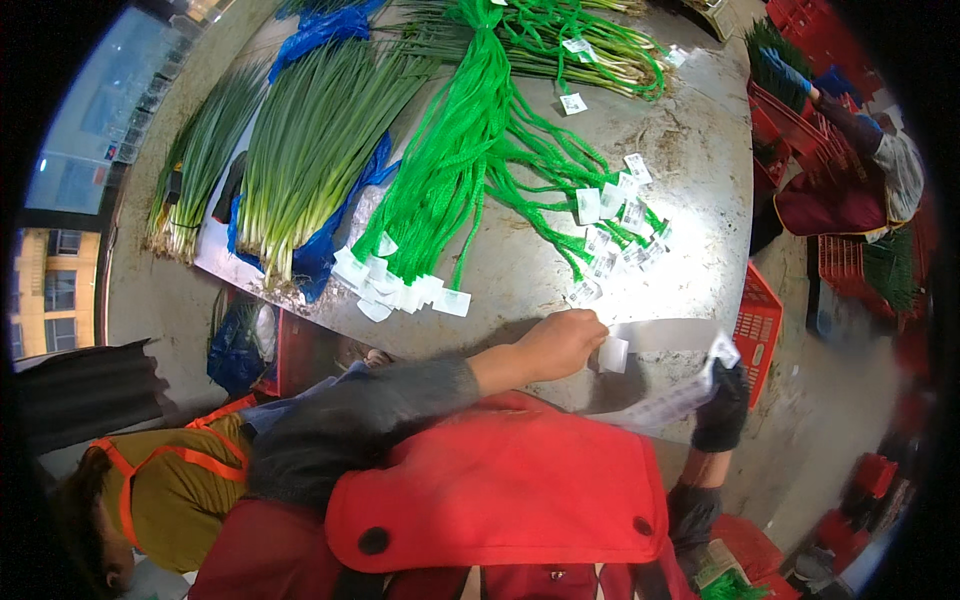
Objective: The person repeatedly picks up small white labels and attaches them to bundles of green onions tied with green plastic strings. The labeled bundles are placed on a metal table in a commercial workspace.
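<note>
My bare left hand (564, 346), fingers pinched, is over the table's near edge with a small white label (613, 354) at its fingertips. My right hand (721, 401), in a black glove, grips a curling white label strip (667, 335), whose printed part is blurred. Just beyond my left hand, green mesh strips (551, 232) fan out with printed labels (600, 266) on their ends. A thick bundle of the same green mesh (450, 172) lies left of them, with white labels (397, 289) clustered at its near ends.
Spring onions (322, 150) lie on blue plastic on the metal table (675, 150), beside a smaller tied bunch (202, 157). More spring onions (600, 64) lie behind. One person (172, 487) is at left, another (847, 180) at right among red crates (757, 337).
</note>
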Motion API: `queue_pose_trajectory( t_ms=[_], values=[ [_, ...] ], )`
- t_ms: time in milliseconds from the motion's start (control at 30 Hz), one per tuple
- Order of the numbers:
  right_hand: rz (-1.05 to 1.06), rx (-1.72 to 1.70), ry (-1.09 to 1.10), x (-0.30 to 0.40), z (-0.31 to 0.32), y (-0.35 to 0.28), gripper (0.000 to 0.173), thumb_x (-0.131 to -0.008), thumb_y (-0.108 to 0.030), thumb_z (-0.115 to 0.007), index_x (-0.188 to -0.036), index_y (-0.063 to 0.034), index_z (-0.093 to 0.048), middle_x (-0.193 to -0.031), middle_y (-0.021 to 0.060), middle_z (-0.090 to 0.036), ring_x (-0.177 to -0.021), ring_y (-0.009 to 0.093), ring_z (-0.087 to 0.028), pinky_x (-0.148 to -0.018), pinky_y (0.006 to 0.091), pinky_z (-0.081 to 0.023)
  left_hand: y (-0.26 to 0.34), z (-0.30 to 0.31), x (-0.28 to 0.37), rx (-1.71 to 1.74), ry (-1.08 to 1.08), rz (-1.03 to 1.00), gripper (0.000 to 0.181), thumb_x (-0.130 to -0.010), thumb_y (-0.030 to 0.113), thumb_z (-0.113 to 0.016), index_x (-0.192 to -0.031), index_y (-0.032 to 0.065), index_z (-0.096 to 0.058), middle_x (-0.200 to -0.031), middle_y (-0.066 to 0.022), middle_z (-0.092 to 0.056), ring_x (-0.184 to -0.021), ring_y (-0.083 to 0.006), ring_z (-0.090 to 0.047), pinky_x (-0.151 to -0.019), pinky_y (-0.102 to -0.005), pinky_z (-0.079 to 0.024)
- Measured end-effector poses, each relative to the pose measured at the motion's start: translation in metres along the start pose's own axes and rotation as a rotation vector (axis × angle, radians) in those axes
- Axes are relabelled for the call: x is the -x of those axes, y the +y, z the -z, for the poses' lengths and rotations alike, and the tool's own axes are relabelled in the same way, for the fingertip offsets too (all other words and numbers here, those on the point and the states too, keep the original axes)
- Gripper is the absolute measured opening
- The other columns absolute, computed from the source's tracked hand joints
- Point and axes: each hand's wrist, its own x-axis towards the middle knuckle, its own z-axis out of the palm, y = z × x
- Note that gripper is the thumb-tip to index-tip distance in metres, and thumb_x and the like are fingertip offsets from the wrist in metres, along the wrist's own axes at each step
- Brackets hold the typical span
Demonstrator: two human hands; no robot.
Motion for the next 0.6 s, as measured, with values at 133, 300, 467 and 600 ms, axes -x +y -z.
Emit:
queue_pose_trajectory(
  t_ms=[133,300,467,600],
  values=[
    [0.188,-0.220,0.136,-0.023,0.105,-0.025,0.034,-0.097,-0.017,-0.058,-0.126,0.0007,-0.061,-0.111,0.0101,-0.067,-0.103,0.019,-0.064,-0.086,0.0330,-0.052,-0.003,0.019,0.020,0.027,0.007,0.055,0.017,-0.091,0.013,-0.059,-0.087,-0.0011,-0.067,-0.087,-0.0161,-0.068,-0.080,-0.0379,-0.063,-0.075,-0.0440,-0.052],
    [0.342,0.265,0.365,0.023,0.086,-0.145,0.038,-0.090,-0.013,-0.065,-0.125,0.0020,-0.062,-0.108,0.0099,-0.067,-0.095,0.019,-0.063,-0.081,0.0325,-0.051,0.007,0.044,0.033,0.450,-0.059,0.460,0.026,-0.100,0.021,-0.060,-0.101,-0.0027,-0.070,-0.089,-0.0094,-0.070,-0.077,-0.0187,-0.063,-0.073,-0.0315,-0.052],
    [0.133,0.447,-0.104,0.019,-0.047,-0.121,0.016,-0.079,-0.002,-0.070,-0.094,-0.0039,-0.068,-0.081,-0.0026,-0.061,-0.074,0.010,-0.056,-0.068,0.0272,-0.048,0.036,0.058,0.017,0.813,-0.132,0.511,0.036,-0.102,0.031,-0.058,-0.109,-0.0029,-0.070,-0.093,-0.0064,-0.070,-0.076,-0.0103,-0.060,-0.074,-0.0254,-0.052],
    [-0.013,0.384,-0.543,0.017,-0.139,-0.051,0.024,-0.080,-0.005,-0.075,-0.102,0.0016,-0.069,-0.087,0.0033,-0.069,-0.076,0.010,-0.061,-0.071,0.0275,-0.051,0.042,0.064,0.010,0.891,-0.031,0.549,0.027,-0.098,0.028,-0.066,-0.105,0.0021,-0.071,-0.087,-0.0010,-0.068,-0.070,-0.0081,-0.057,-0.067,-0.0233,-0.046]
  ],
)
